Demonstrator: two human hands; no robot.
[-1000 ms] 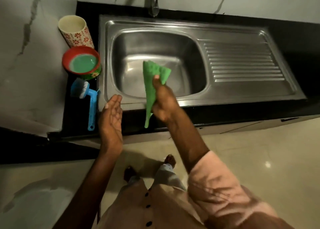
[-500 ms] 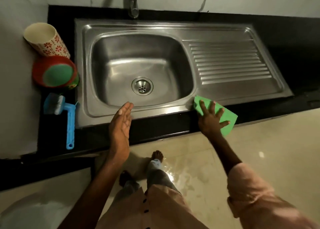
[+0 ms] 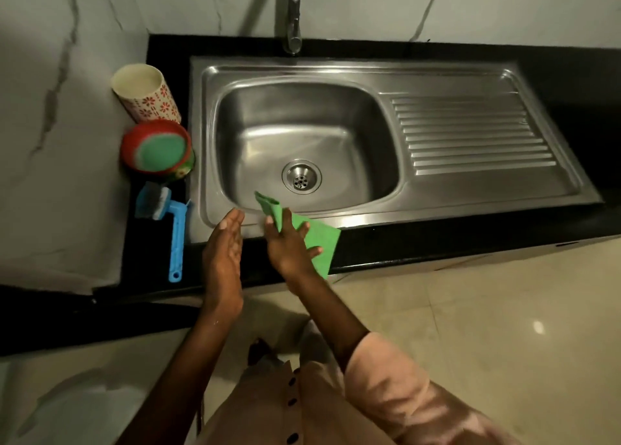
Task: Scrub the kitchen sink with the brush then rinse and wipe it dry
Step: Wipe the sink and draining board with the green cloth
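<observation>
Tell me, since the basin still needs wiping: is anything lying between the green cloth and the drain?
Nothing visible. The green cloth under the right hand sits on the sink's front rim, with bare steel to the drain.

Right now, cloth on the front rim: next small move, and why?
Probably slide the right hand with the green cloth rightward along the sink front rim. It holds the cloth at the rim's left part; the brush lies set aside on the counter.
</observation>
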